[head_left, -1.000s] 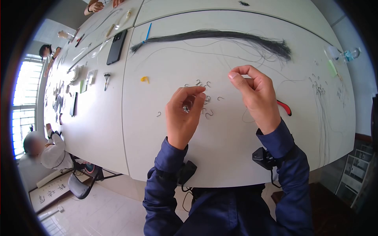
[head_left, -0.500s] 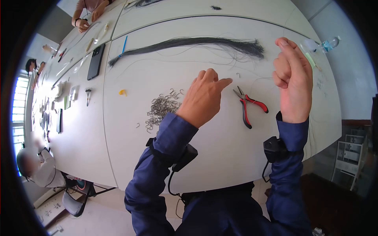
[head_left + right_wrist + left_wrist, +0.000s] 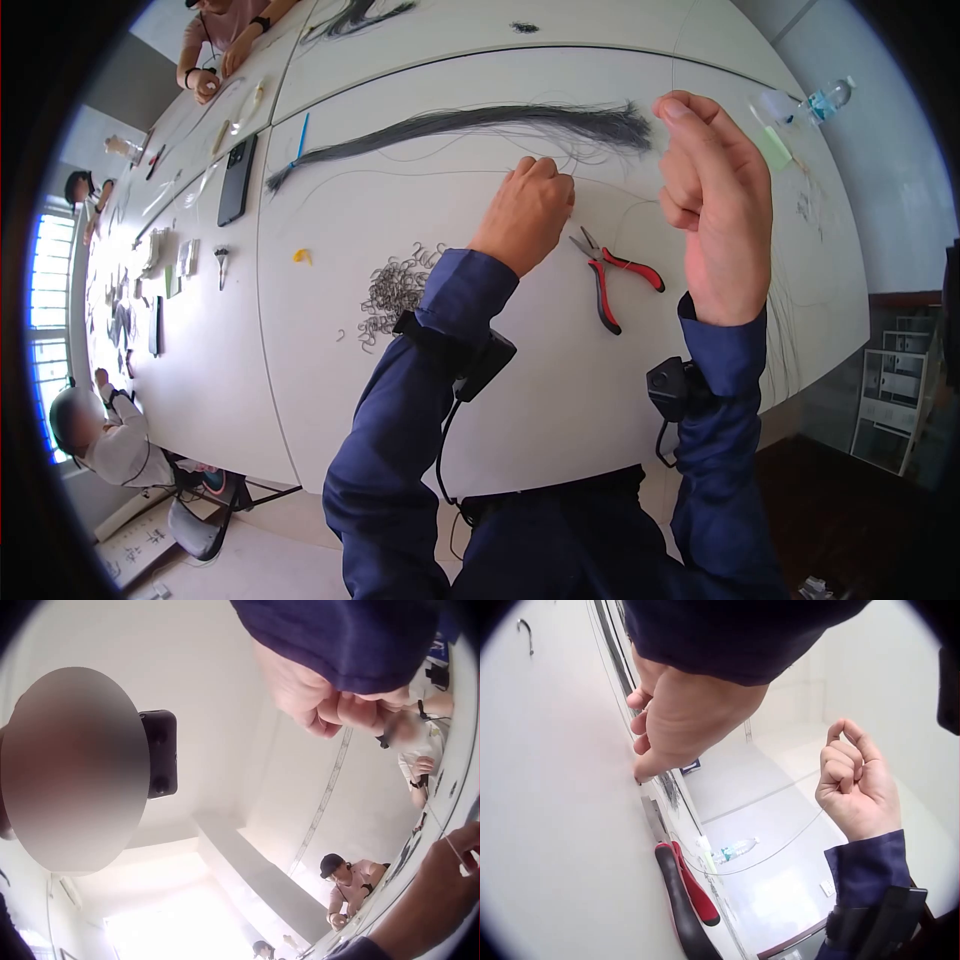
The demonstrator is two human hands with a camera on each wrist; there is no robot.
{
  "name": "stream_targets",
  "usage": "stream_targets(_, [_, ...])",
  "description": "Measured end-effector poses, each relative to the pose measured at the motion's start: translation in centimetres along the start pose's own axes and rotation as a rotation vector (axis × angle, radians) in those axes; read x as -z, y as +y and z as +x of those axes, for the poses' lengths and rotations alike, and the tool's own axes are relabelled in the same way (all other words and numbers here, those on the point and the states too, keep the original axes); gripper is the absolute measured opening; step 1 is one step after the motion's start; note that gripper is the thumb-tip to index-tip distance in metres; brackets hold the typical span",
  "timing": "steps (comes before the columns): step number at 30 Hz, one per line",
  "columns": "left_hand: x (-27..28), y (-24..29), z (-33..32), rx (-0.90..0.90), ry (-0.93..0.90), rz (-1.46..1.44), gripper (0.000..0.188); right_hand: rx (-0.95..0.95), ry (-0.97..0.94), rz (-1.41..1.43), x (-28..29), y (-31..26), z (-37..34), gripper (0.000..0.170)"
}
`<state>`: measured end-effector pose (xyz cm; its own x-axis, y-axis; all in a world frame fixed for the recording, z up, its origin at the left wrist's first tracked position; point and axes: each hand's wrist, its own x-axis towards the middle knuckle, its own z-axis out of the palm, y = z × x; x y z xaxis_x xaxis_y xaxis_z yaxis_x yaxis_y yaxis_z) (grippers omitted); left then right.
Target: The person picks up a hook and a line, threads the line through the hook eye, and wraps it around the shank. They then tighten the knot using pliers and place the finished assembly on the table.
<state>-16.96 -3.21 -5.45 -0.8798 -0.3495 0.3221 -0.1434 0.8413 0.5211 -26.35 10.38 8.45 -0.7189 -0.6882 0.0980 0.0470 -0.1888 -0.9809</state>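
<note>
My right hand (image 3: 722,205) is raised at the right, thumb and index finger pinching a thin line. In the left wrist view that line (image 3: 742,871) droops below the hand. Low over the table, my left hand (image 3: 530,215) has its fingers bent down, fingertips right at the tabletop where a lone small hook lay. Whether it pinches that hook I cannot tell. Red-and-black pliers (image 3: 605,285) lie with handles spread between the two hands. A pile of small metal hooks (image 3: 393,293) sits left of my left forearm.
A long bundle of dark strands (image 3: 480,120) lies across the table beyond my hands, tied with a blue strip. A phone (image 3: 236,180), a yellow piece (image 3: 302,256) and a brush (image 3: 221,265) are at the left. A bottle (image 3: 826,100) stands far right. Other people sit around.
My right hand has swung up and right from beside the left hand. The left hand has left the hook pile, moved right, and its fingers now cover the lone hook's spot.
</note>
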Motion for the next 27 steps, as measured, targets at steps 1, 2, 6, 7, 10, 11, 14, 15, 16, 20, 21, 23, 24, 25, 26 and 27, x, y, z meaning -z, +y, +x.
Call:
stream_targets(1, [0.0,0.0,-0.1,0.004,0.005,0.002,0.005,0.005,-0.003,0.003,0.0,0.0,0.0,0.023])
stream_targets(2, [0.0,0.0,-0.2,0.008,0.009,0.005,0.004,0.002,-0.008,-0.002,-0.1,0.0,-0.1,0.023])
stream_targets(6, [0.0,-0.2,-0.9,0.025,0.061,0.011,0.005,-0.014,-0.03,-0.033,-0.4,0.0,-0.2,0.022])
stream_targets(7, [0.2,-0.3,-1.1,0.042,0.062,-0.002,0.006,-0.019,-0.035,-0.043,-0.5,0.0,-0.3,0.022])
stream_targets(10, [0.9,-0.3,-1.4,0.07,0.067,-0.044,0.008,-0.025,-0.066,-0.038,-0.5,0.1,-0.3,0.021])
stream_targets(11, [1.2,-0.2,-1.5,0.064,0.071,-0.06,0.009,-0.026,-0.072,-0.035,-0.4,0.2,-0.3,0.021])
stream_targets(14, [1.7,0.2,-1.6,0.067,0.034,-0.07,0.013,-0.035,-0.083,-0.032,-0.4,0.3,-0.3,0.021])
stream_targets(15, [1.8,0.2,-1.6,0.07,0.014,-0.067,0.014,-0.041,-0.081,-0.036,-0.5,0.2,-0.4,0.021])
stream_targets(16, [1.8,0.1,-1.6,0.091,0.018,-0.089,0.015,-0.048,-0.077,-0.04,-0.6,0.2,-0.5,0.02])
stream_targets(20, [2.2,-0.6,-1.8,0.136,0.074,-0.116,0.016,-0.038,-0.09,-0.054,-0.4,0.0,-0.4,0.02])
stream_targets(21, [2.6,-0.7,-2.0,0.14,0.097,-0.108,0.016,-0.037,-0.099,-0.051,-0.3,0.0,-0.4,0.021])
stream_targets(23, [3.2,-0.5,-2.3,0.126,0.086,-0.047,0.016,-0.033,-0.116,-0.049,-0.3,0.1,-0.4,0.022])
stream_targets(24, [3.4,-0.4,-2.4,0.12,0.08,-0.017,0.016,-0.033,-0.122,-0.051,-0.3,0.1,-0.4,0.022])
stream_targets(25, [3.2,-0.6,-2.4,0.108,0.071,-0.01,0.015,-0.032,-0.129,-0.054,-0.4,0.2,-0.5,0.022])
stream_targets(26, [2.9,-0.9,-2.5,0.097,0.06,-0.004,0.014,-0.026,-0.126,-0.061,-0.5,0.2,-0.5,0.022])
stream_targets(27, [2.7,-1.1,-2.5,0.085,0.051,0.003,0.013,-0.019,-0.122,-0.068,-0.5,0.3,-0.5,0.023])
